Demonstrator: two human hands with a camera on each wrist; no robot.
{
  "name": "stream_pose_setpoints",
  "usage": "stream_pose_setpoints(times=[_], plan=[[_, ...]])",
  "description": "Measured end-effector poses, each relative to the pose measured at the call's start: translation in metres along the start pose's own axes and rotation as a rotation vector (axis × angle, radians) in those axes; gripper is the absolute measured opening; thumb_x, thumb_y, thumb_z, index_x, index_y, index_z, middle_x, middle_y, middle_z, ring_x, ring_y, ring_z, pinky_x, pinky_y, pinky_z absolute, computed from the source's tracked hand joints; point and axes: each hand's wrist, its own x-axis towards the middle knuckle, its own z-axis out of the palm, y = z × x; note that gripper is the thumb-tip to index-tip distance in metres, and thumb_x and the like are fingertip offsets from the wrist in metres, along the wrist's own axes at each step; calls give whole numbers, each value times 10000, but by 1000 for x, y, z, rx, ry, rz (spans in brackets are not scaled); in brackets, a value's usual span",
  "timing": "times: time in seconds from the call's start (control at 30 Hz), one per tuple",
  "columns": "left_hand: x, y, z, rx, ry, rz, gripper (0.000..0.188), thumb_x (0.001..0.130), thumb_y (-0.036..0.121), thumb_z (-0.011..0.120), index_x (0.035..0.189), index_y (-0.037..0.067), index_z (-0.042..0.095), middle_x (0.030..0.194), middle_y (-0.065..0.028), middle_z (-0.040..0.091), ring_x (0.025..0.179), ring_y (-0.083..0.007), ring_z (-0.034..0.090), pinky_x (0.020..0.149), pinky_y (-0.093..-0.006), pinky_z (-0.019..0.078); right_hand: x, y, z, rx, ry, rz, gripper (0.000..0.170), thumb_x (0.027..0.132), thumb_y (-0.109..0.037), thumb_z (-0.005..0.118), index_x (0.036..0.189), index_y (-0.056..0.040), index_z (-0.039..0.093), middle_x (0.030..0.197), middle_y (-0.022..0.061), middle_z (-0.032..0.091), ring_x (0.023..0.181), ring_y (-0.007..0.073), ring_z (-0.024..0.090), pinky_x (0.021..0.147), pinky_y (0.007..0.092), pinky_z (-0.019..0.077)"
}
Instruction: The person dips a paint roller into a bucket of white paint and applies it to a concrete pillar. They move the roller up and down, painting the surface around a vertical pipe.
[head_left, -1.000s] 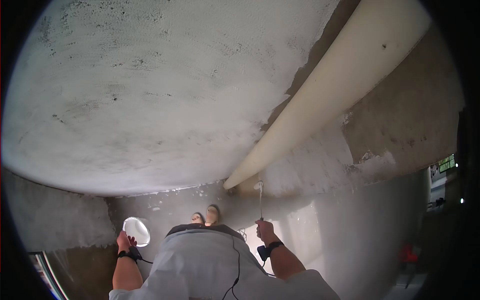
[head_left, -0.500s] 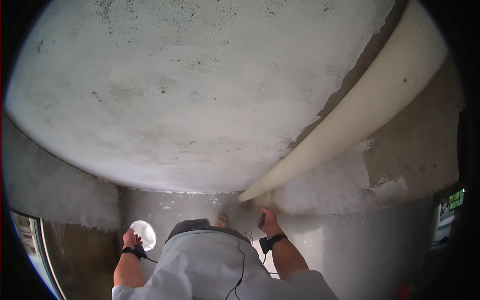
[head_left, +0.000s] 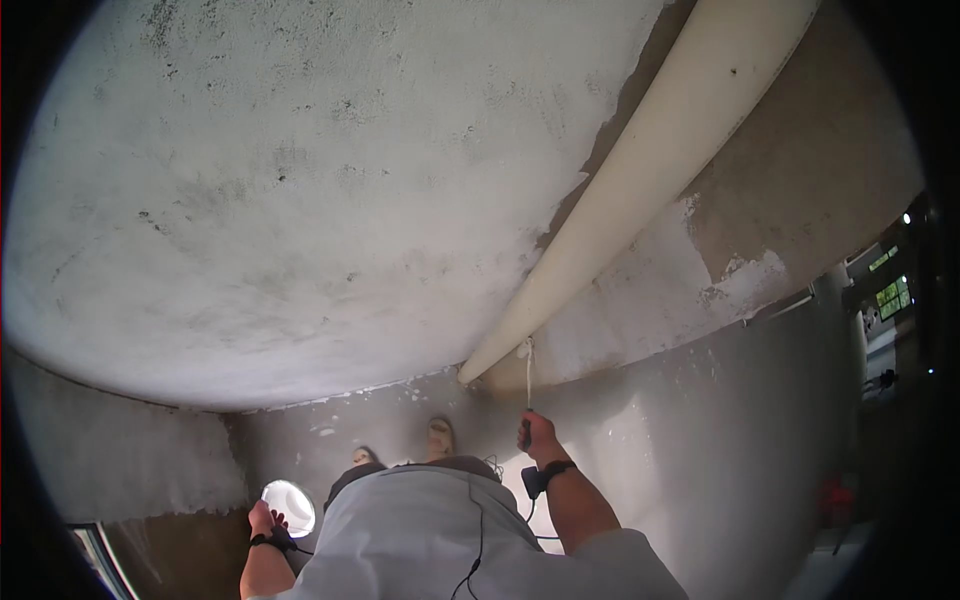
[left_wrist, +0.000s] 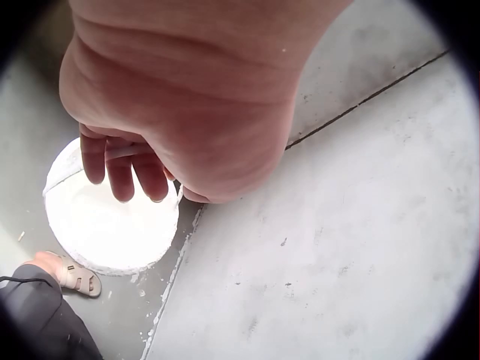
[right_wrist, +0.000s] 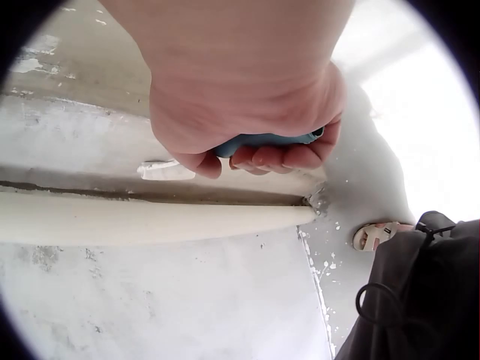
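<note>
A white bucket (head_left: 290, 508) with whitish contents hangs low at the left, its open top also in the left wrist view (left_wrist: 112, 217). My left hand (head_left: 262, 520) holds its handle; fingers (left_wrist: 120, 176) curl around a pale grip. My right hand (head_left: 538, 435) grips the dark blue-grey handle (right_wrist: 266, 140) of a long tool. The tool's pale shaft (head_left: 529, 380) points away to a whitish head (head_left: 526, 348) beside the lower part of the pipe. In the right wrist view a white end (right_wrist: 166, 171) shows past the fingers. Whether it touches the wall, I cannot tell.
A thick cream pipe (head_left: 640, 180) runs down the corner between a patchy white wall (head_left: 300, 200) and a partly coated brown wall (head_left: 800, 190). White specks dot the grey floor (head_left: 400, 405). Both sandalled feet stand near the wall; cables hang over the shirt.
The view swung right, then back left. The right hand's tool, hard to make out half a second ago, shows clearly again with its head near the pipe. Both feet are visible again. Both holds remain.
</note>
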Motion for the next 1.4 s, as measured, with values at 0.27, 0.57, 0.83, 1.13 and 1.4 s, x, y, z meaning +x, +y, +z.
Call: stream_pose_setpoints(times=[0.27,0.57,0.83,1.13,1.4], plan=[[43,26,-18,98,-91,28,319,833,329,514,1099,153,501,891,-45,487,755,-230,537,638,-437,410,-46,75,1,-34,346,-83,295,824,-242,602,604,-186,413,454,-36,328,332,118,317,323,279,242],[99,42,-29,180,-156,13,361,848,348,513,1136,131,484,934,-62,496,806,-261,544,684,-475,432,-88,110,7,-31,428,-278,260,837,-193,577,639,-157,413,449,-24,294,322,125,306,316,288,225],[110,43,-25,277,-137,68,383,867,351,511,1155,101,481,908,-83,503,716,-266,545,623,-486,445,-99,106,12,39,359,-314,256,835,-187,573,639,-155,411,448,-23,303,311,126,303,310,292,220],[83,41,-32,133,-115,25,330,830,322,499,1114,154,493,893,-54,472,712,-232,515,586,-434,406,-81,84,23,18,315,-278,256,838,-195,575,641,-161,415,451,-22,323,327,128,333,315,285,245],[82,53,-16,93,-106,38,293,808,320,519,1069,198,468,918,-27,445,758,-225,478,643,-429,374,-51,51,47,106,176,-256,254,820,-197,600,638,-153,428,452,-5,368,330,139,366,323,287,278]])
